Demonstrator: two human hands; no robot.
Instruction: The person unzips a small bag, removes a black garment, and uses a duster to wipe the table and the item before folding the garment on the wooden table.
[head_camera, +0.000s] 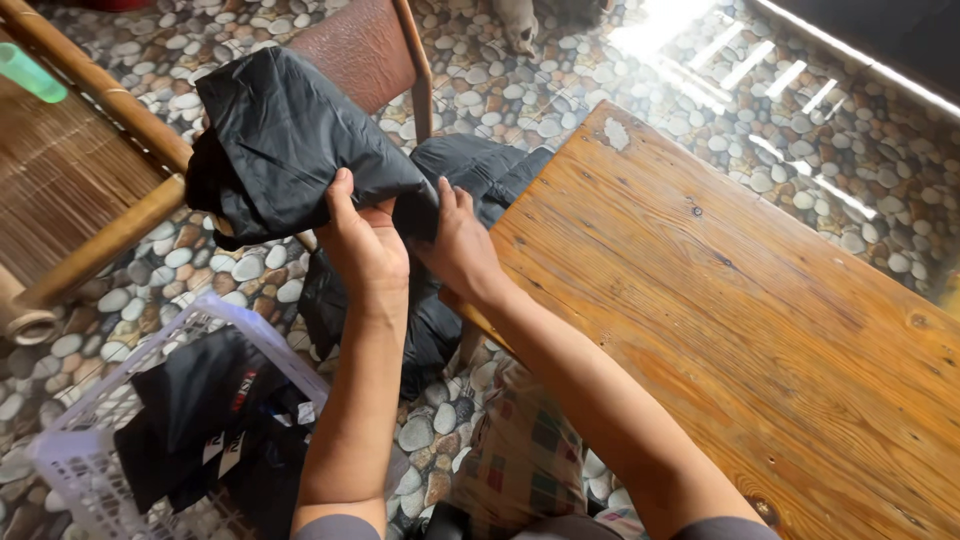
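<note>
Both my hands hold up a black garment (290, 140) over the gap between a chair and a wooden table (740, 300). My left hand (362, 240) grips its lower edge, thumb on top of the fabric. My right hand (462, 245) pinches the same edge just to the right, close to the table's near corner. The lower part of the dark fabric (470, 170) hangs down toward the floor behind my wrists.
A white plastic laundry basket (70, 460) with black clothes (210, 420) sits on the pebble-pattern floor at lower left. A bamboo bench (90, 180) stands to the left, a brown chair back (365, 50) behind the garment. Checked fabric (525, 450) lies below.
</note>
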